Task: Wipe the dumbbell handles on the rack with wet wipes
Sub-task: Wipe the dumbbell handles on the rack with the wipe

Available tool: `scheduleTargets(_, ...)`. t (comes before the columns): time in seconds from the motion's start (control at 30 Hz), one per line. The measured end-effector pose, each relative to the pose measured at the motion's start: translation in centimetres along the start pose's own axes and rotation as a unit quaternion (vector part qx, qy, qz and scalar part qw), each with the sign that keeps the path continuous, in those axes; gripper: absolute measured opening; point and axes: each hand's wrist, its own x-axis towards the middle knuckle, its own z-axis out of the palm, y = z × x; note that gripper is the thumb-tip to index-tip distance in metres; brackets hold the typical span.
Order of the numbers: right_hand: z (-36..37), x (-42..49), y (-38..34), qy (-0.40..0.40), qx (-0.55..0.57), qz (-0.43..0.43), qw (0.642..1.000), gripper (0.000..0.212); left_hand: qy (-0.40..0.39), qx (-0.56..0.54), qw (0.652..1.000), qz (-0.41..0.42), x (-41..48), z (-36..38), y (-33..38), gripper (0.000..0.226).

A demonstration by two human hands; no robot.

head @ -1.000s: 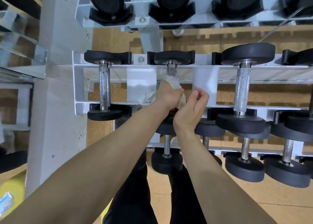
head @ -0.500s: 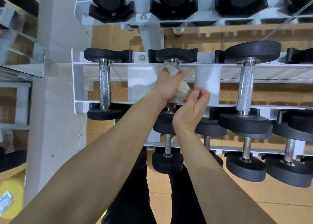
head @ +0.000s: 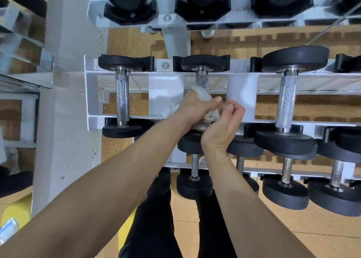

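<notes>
Knurled chrome handle (head: 202,81), crumpled wipe (head: 204,96) (white) around it

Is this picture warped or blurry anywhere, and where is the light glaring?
Head view: the wide lens stretches the left forearm hugely toward the bottom corner; the knurled handle of the dumbbell on the right glints brightly; the left hand and the wet wipe it grips look sharp; the packet at the bottom-left edge is smeared and unreadable.
</notes>
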Motion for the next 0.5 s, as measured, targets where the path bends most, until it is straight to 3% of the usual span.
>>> scheduleTargets(0.17, 0.0, 0.0, 0.0, -0.003, 0.005, -0.005, 1.000, 0.032, -0.018, -0.117, 0.991, -0.064, 1.6, -0.5, 2.8, 0.045)
scheduleTargets(0.23, 0.0, 0.0, 0.1, -0.008, 0.002, -0.014, 1.000, 0.029, -0.041, -0.151, 0.986, -0.062, 2.2, -1.0, 3.7, 0.035)
scheduleTargets(0.3, 0.0, 0.0, 0.1, -0.008, 0.003, -0.021, 1.000, 0.029, -0.046, -0.179, 0.982, -0.045, 2.2, -0.9, 3.9, 0.043)
scheduleTargets(0.4, 0.0, 0.1, 0.2, -0.009, 0.005, -0.019, 1.000, 0.028, 0.039, -0.162, 0.986, -0.012, 1.5, -0.2, 3.5, 0.016)
scheduleTargets(0.43, 0.0, 0.1, 0.2, -0.010, 0.006, -0.018, 1.000, 0.028, 0.064, -0.140, 0.988, 0.003, 0.9, 0.1, 3.3, 0.014)
scheduleTargets(0.5, -0.1, 0.1, 0.2, -0.012, 0.006, -0.017, 1.000, 0.032, 0.063, -0.045, 0.997, 0.014, -0.3, 0.5, 2.4, 0.031)
